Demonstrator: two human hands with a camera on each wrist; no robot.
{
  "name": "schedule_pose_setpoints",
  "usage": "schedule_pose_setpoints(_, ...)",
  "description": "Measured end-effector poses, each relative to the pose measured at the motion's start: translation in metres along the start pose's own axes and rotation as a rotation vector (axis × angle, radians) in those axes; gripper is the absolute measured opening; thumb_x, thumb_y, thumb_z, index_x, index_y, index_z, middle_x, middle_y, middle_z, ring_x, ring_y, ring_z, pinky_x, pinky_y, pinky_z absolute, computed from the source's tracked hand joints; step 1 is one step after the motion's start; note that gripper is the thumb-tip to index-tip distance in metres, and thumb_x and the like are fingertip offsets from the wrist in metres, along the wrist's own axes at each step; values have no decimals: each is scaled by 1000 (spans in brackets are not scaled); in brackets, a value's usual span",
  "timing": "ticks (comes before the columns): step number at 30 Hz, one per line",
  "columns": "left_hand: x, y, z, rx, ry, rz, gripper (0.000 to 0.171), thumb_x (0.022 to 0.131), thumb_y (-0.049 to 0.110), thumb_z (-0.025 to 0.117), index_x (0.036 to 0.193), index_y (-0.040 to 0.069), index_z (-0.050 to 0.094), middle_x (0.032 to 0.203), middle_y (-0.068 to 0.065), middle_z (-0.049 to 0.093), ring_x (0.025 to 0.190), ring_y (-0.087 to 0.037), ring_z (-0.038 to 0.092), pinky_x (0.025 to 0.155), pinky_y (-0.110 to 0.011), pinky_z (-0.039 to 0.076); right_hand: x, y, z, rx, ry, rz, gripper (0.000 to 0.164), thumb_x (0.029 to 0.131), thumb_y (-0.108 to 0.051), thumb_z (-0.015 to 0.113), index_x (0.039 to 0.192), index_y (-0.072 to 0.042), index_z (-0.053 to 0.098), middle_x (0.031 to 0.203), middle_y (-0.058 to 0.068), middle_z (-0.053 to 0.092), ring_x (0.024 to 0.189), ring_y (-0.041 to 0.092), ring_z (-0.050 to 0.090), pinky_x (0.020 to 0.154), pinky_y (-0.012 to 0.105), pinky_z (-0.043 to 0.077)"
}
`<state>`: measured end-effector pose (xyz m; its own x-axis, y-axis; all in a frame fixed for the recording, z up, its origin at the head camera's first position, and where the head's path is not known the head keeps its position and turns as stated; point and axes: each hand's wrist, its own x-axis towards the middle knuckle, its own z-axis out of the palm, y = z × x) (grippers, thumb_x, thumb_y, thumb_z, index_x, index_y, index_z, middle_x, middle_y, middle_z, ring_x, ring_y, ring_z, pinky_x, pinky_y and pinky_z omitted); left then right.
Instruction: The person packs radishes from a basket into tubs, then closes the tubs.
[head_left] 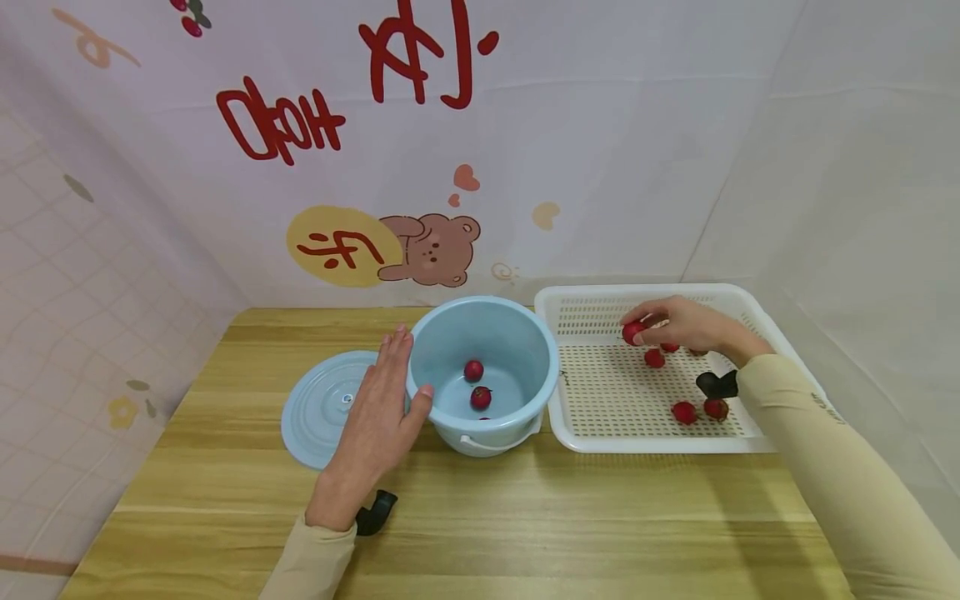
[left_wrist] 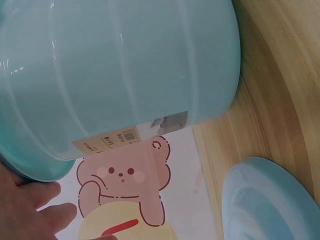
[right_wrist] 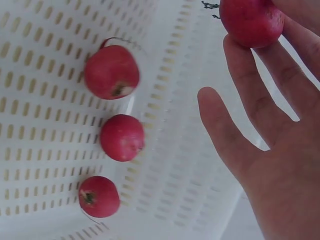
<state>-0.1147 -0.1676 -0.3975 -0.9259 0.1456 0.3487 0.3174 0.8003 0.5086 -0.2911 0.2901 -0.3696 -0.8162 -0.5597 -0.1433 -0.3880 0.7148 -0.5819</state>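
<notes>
My right hand (head_left: 686,323) pinches a small red fruit (head_left: 633,332), like a hawthorn or crab apple, over the far part of a white mesh basket (head_left: 600,445). Close up in the right wrist view, the held fruit (right_wrist: 251,21) sits between thumb and fingertips, with a thin dark stem beside it. Several more red fruits (head_left: 684,412) lie in the basket. My left hand (head_left: 380,417), fingers straight, rests against the left rim of a light blue bucket (head_left: 551,367). Inside the bucket lie a red fruit (head_left: 481,397) and others; the near wall partly hides one.
Left of the bucket, its blue lid (head_left: 307,417) lies flat on the wooden table (head_left: 480,533), partly behind my left hand. The bucket's white handle (head_left: 502,448) hangs down in front. A printed cloth wall (head_left: 615,183) stands behind the table.
</notes>
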Motion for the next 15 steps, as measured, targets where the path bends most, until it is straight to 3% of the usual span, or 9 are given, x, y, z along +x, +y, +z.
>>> schedule_pose_setpoints(4,0,1,-1,2,-1,2,72,107,40,45,165,5,21,173,-5,15,159,-31,13,119,-67,23,-8,-6,-7,-2,32,-2,38,98,-24,73,133,-9,69,127,7,70,120,33,64,96,47,51)
schedule_pose_setpoints(10,0,0,-1,-2,0,5,72,107,41,46,165,5,22,173,-6,16,159,-31,13,119,-68,23,-21,-18,-15,-4,73,28,37,100,-27,71,134,-15,68,124,4,72,114,27,65,91,36,51)
schedule_pose_setpoints(15,0,0,0,-4,2,4,72,107,40,46,165,5,22,173,-7,17,159,-31,13,118,-69,24,-30,-28,-19,19,98,0,36,101,-27,69,135,-15,67,128,6,70,119,31,66,91,24,50)
